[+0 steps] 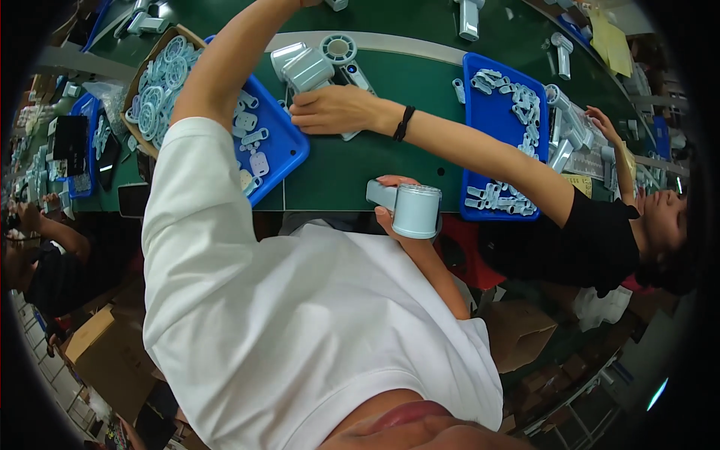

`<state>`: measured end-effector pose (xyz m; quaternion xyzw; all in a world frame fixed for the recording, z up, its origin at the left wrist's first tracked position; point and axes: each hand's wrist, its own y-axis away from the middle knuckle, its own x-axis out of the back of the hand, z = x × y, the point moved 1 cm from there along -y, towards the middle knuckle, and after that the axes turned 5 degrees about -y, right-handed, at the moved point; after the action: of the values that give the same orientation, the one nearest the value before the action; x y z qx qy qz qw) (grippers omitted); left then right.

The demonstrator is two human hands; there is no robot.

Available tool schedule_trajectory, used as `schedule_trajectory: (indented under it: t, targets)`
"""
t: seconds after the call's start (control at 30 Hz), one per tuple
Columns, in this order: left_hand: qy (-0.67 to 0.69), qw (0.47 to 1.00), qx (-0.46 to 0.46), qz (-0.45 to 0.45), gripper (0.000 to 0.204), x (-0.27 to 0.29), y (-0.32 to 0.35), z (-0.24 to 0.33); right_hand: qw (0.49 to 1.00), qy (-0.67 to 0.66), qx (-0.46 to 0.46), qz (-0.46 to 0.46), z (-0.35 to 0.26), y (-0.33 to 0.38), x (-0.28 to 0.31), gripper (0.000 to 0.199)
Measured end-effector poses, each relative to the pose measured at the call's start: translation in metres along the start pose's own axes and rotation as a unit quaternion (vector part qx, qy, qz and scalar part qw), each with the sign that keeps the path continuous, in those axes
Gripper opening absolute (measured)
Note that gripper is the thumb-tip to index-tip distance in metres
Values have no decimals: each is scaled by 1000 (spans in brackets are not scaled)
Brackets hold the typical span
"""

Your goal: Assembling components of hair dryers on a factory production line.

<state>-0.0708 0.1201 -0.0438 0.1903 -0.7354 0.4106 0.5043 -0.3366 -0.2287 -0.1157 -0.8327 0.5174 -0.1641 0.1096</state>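
Observation:
Close to my body at the table's front edge, my right hand (385,218) is closed around a light-blue handheld fan housing (417,211). It has a cylindrical head and a short, blocky handle pointing left. My left arm stretches far up across the table; just a sliver of my left hand (309,3) shows at the top edge, its fingers out of sight. A pale part (337,4) lies near it. In mid-table, a co-worker's hand (330,110) reaches in from the right, touching a group of light-blue housings (304,67).
A cardboard box of ring-shaped parts (161,90) and a blue tray (289,154) of small parts stand left. Another blue tray (471,139) of small pieces lies under the co-worker's arm (487,146). More housings (574,124) stand right. A red stool (465,259) is below the table edge.

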Motion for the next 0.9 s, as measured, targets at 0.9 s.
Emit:
schedule_trajectory:
  t: [0.9]
  targets:
    - [-120, 964, 236, -19, 50, -134, -154, -24, 974, -138, -179, 32, 3, 1, 5, 34]
